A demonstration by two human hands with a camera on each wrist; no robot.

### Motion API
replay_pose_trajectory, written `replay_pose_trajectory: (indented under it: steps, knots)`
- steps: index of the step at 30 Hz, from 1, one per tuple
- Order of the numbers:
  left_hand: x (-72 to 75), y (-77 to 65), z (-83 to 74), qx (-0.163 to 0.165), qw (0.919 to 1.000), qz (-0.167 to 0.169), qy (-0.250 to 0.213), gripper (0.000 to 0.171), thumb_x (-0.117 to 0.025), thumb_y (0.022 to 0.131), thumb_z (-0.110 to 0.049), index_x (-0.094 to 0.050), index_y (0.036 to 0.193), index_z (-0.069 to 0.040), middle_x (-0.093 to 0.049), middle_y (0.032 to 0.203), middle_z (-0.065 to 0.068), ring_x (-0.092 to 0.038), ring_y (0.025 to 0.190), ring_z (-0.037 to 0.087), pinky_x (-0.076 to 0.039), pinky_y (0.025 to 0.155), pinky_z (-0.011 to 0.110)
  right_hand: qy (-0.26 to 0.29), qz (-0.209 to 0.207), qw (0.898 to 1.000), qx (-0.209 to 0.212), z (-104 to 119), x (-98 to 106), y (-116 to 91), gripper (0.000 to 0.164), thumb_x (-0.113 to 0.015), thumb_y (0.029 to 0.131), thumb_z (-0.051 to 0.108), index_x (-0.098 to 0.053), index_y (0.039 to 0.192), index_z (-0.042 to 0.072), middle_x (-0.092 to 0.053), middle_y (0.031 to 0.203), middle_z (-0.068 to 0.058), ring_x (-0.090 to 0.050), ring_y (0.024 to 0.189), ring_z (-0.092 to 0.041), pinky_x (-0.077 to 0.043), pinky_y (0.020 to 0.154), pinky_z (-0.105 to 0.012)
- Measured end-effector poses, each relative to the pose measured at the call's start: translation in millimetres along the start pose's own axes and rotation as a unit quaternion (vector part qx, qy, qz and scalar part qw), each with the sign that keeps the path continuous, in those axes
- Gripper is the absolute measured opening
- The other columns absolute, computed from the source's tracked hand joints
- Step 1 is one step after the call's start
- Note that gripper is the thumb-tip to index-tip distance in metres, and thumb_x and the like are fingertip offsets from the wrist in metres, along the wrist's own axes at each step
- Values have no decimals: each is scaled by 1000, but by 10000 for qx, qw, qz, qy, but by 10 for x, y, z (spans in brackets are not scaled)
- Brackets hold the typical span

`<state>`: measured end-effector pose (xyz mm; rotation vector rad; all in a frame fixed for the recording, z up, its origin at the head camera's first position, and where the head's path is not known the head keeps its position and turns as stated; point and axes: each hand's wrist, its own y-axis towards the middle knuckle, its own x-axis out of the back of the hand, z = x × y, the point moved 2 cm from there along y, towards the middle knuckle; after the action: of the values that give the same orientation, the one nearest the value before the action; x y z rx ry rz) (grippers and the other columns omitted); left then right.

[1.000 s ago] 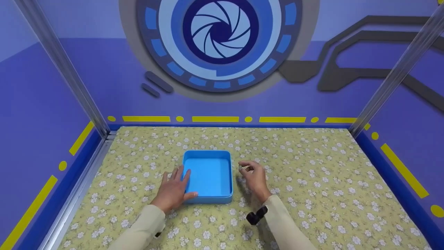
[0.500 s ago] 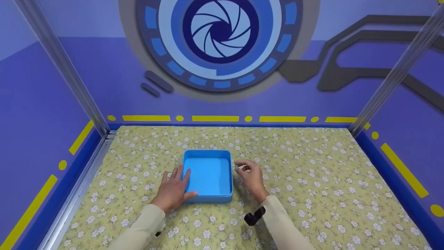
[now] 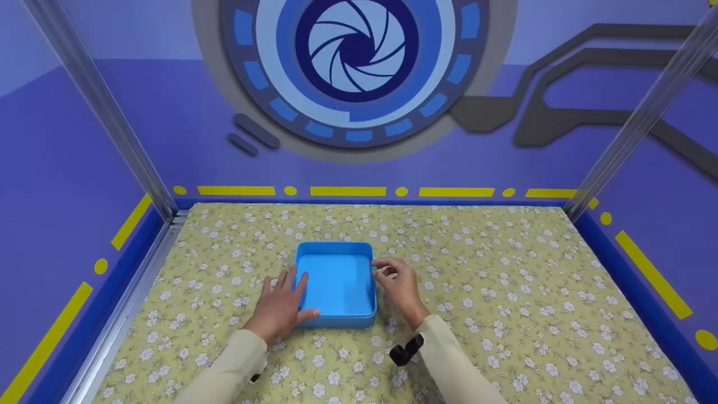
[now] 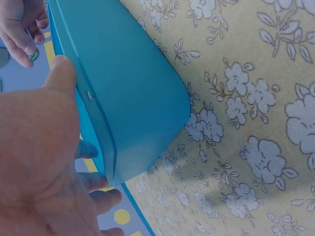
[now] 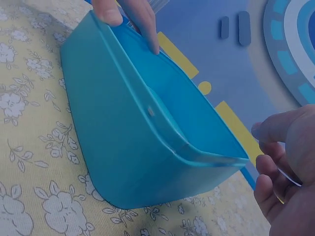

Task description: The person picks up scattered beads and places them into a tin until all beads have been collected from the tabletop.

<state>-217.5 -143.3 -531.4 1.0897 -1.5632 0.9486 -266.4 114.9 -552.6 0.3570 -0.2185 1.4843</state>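
A square, open-topped blue box (image 3: 336, 286) rests on the flowered cloth. My left hand (image 3: 276, 308) lies spread over its near left corner, fingers straight across the left rim and thumb on the front rim. Just outside the right rim, my right hand (image 3: 399, 283) pinches a small round glassy green marble (image 4: 33, 56) between thumb and index finger, its other fingers curled. The marble is mostly covered by the fingertips and barely shows in the head view. In the right wrist view it is hidden behind the hand.
Yellow flowered cloth (image 3: 505, 292) covers the table. A purple-blue patterned wall (image 3: 359, 168) stands behind it, with side walls left and right. Metal posts (image 3: 112, 112) rise at the back corners. A small black device (image 3: 406, 349) sits on the right wrist.
My right hand has moved left, carrying the marble up to the box's right rim. The left hand and the box have stayed in place.
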Motion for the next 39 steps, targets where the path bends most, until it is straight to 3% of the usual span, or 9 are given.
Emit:
replay_pose_trajectory:
  steps: [19, 25, 39]
  knots:
    - [4, -10, 26, 65, 10000, 30, 36, 85, -59, 89, -56, -32, 151, -6, -24, 158, 24, -25, 145, 42, -17, 114, 66, -199, 468, 9981, 334, 129, -172, 1, 17, -66, 91, 12, -72, 108, 12, -69, 105, -4, -60, 86, -16, -50, 74, -28]
    - [1, -4, 15, 3, 10000, 2, 72, 85, -58, 89, -56, -32, 151, -5, -25, 157, 23, -26, 145, 43, -17, 114, 66, -146, 485, 9979, 403, 136, -183, -8, 18, -67, 91, 10, -71, 108, 9, -69, 105, -5, -58, 86, -16, -49, 73, -28]
    - [5, 4, -2, 99, 9997, 195, 90, 86, -57, 89, -58, -30, 152, -7, -21, 159, 22, -22, 146, 42, -15, 116, 64, -208, 406, 9972, 585, 160, -271, -10, 15, -68, 90, 9, -73, 102, 15, -70, 104, -3, -58, 84, -13, -49, 74, -28]
